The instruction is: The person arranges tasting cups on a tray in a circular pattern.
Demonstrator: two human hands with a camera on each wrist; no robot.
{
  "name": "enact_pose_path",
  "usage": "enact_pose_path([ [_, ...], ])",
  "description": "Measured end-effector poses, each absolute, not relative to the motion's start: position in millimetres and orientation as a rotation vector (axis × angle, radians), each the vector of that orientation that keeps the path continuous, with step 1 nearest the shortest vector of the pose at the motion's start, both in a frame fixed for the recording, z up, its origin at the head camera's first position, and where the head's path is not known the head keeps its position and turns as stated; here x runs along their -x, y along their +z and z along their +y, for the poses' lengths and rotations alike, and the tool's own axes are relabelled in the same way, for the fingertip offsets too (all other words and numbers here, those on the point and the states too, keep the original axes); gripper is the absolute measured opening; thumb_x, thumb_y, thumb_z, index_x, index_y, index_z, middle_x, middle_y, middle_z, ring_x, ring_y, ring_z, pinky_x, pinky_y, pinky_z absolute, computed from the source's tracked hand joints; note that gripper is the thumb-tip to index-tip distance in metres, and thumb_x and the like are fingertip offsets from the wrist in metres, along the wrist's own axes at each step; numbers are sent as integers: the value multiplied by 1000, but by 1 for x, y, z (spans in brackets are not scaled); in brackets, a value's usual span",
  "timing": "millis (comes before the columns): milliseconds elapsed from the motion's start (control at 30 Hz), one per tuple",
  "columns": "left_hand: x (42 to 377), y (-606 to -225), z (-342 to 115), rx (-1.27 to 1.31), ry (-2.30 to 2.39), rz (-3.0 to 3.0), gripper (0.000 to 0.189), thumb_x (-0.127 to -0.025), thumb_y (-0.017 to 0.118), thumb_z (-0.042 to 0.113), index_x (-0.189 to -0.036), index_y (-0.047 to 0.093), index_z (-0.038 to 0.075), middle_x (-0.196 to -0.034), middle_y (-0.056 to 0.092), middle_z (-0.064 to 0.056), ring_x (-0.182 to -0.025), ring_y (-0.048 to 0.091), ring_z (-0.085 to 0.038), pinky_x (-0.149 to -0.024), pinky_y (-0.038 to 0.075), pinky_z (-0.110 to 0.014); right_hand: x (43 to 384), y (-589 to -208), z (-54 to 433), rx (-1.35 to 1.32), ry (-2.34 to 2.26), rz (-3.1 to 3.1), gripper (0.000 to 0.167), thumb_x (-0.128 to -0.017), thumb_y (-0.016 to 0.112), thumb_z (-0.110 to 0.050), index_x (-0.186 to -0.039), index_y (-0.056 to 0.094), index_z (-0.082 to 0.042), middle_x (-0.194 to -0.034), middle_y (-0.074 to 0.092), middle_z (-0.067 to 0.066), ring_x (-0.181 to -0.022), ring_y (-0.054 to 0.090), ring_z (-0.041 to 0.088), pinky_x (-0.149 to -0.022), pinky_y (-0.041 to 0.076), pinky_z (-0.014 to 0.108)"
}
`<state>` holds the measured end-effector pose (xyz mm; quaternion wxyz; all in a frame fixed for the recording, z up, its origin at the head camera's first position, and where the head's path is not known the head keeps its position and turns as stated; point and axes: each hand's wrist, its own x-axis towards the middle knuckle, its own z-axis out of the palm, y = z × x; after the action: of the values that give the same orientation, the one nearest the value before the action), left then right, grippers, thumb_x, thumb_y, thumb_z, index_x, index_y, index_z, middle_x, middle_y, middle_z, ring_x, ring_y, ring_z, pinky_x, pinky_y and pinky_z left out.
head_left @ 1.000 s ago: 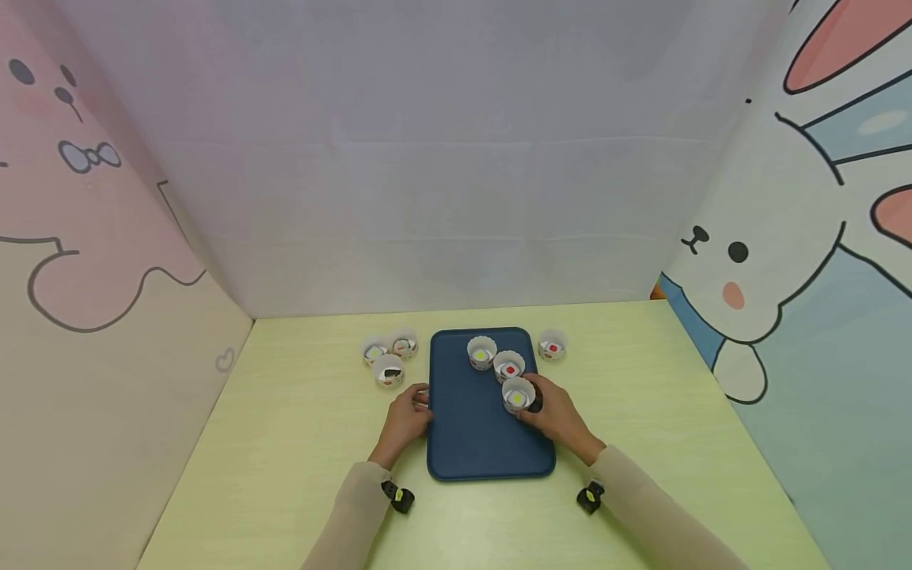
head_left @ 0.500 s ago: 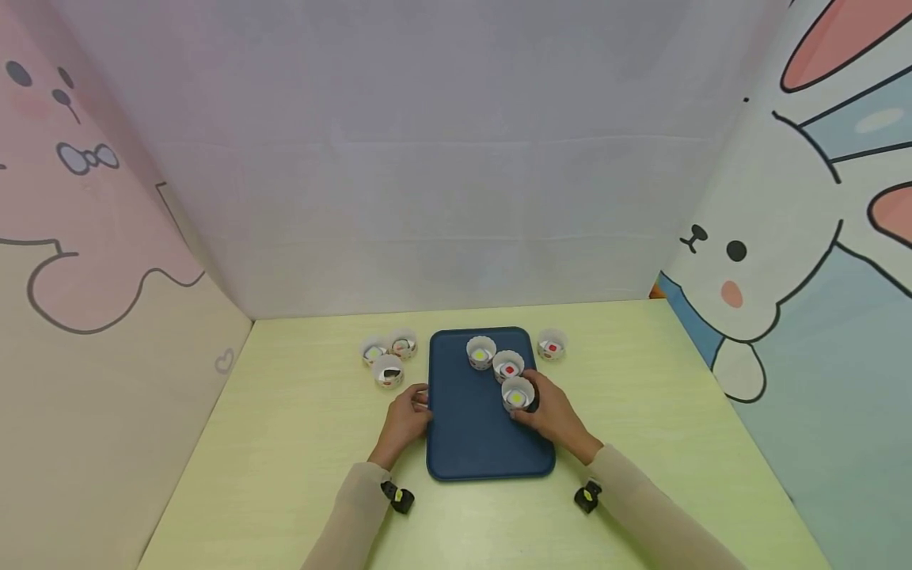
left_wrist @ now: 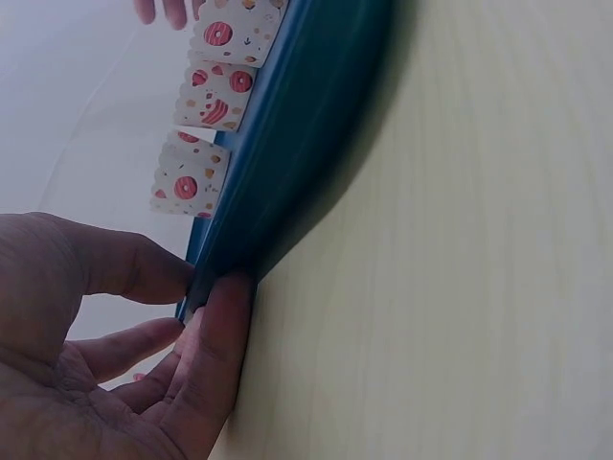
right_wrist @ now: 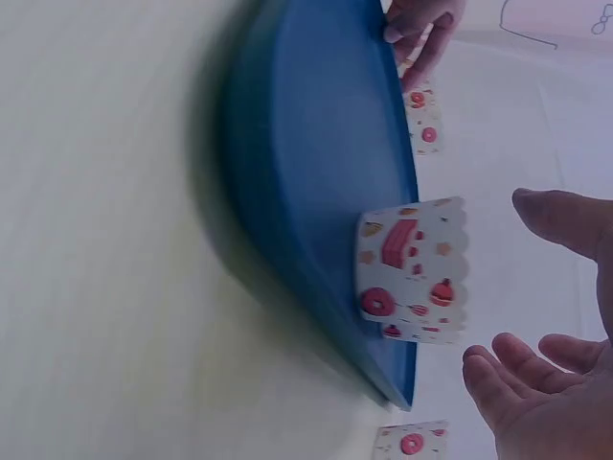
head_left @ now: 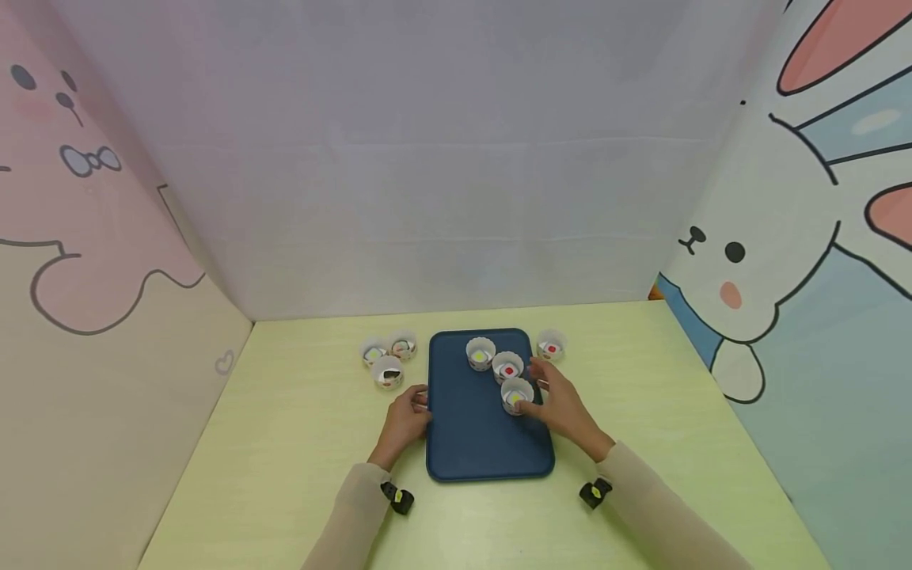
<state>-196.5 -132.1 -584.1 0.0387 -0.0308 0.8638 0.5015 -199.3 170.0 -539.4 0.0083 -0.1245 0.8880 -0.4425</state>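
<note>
A dark blue tray (head_left: 459,443) lies on the table. My left hand (head_left: 406,416) pinches its left rim between thumb and fingers, as the left wrist view shows. Three white paper baking cups printed with donuts and cakes stand on the tray: a back cup (head_left: 480,354), a middle cup (head_left: 508,367) with something red inside, and a front cup (head_left: 513,389) with something yellow inside. My right hand (head_left: 566,408) is spread beside the front cup at the tray's right side. In the right wrist view its thumb and fingers stand apart from that cup (right_wrist: 412,259).
Left of the tray three more baking cups (head_left: 388,372) cluster near its back corner. Another baking cup (head_left: 551,345) stands right of the tray's back corner. A pale yellow table (head_left: 285,443) carries everything, with cartoon-printed cloths (head_left: 798,261) at its sides.
My right hand has let go of the front cup and its fingers have spread, moving slightly right. The cup stays on the tray. My left hand keeps its grip on the rim.
</note>
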Motion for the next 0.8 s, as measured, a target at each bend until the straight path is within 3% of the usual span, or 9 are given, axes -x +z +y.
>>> enact_pose_path([
  [600,197,-585,-133,95,1550,2638,55,-75,61,-1,-130,60,3,-104,67,-14,-90,68,-23,-66,54,-32,211,-501,192,433,-1369,2906,82,-83,78,-27,-150,35,-5,-148,44,20,-135,46,41,-110,39,52],
  [800,197,-590,-134,67,1549,2628,56,-75,61,-1,-131,59,2,-105,66,-15,-90,68,-23,-65,54,-32,217,-494,202,392,-1438,2925,77,-84,77,-24,-147,38,-3,-148,44,20,-135,45,40,-110,39,54],
])
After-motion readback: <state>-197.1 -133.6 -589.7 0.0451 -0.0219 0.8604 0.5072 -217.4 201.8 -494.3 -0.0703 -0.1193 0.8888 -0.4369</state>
